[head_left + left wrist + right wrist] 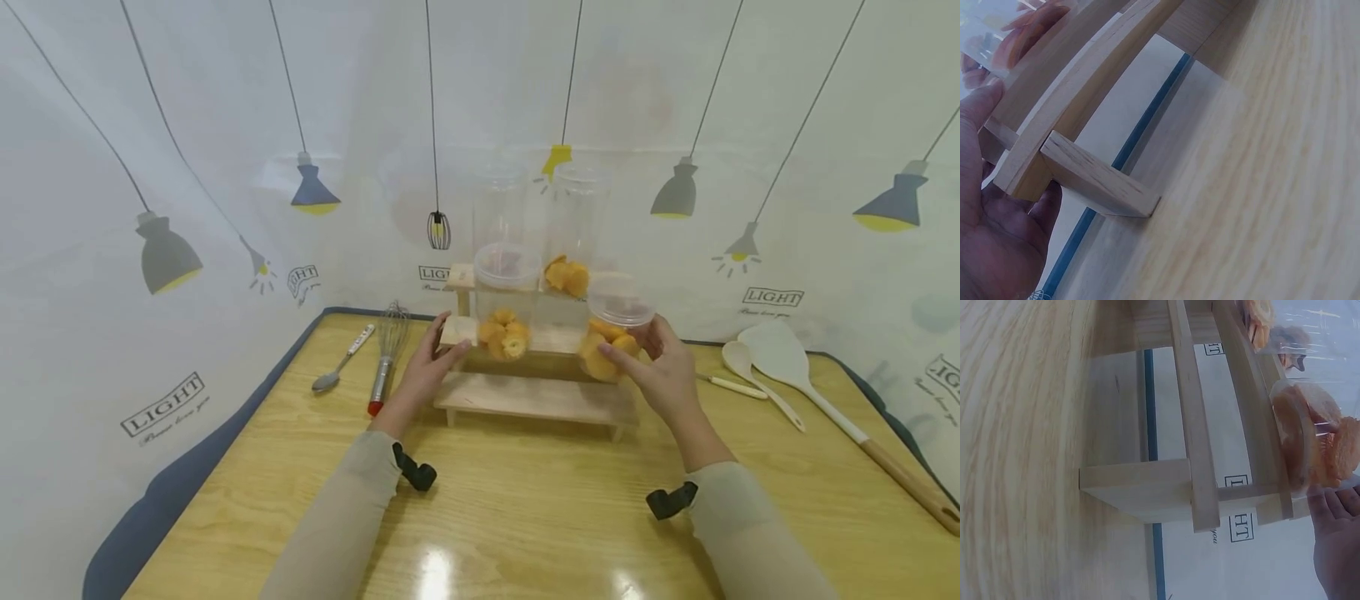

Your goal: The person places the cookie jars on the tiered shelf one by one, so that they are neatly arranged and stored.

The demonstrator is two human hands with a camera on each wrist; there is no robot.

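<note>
A three-tier wooden rack (536, 398) stands on the table, bearing clear lidded jars. My left hand (429, 367) grips the left end of its middle tier; in the left wrist view the thumb lies above the board (1054, 119) and fingers curl below. With my right hand (663, 371) I hold the right-hand jar (621, 312) of the middle tier, thumb in front, fingers at its far side. Orange-yellow pieces (1300, 440) fill its lower part. Beside it sits another jar (508, 287) with similar pieces. Two taller jars stand on the top tier, the right one (579, 221) holding orange pieces.
A spoon (327, 382) and a whisk (387, 354) with a red end lie left of the rack. To the right are a white spatula (780, 354) with a wooden handle, a pale ladle-like spoon (757, 383) and a thin cream handle (738, 388). A printed curtain (360, 275) hangs behind.
</note>
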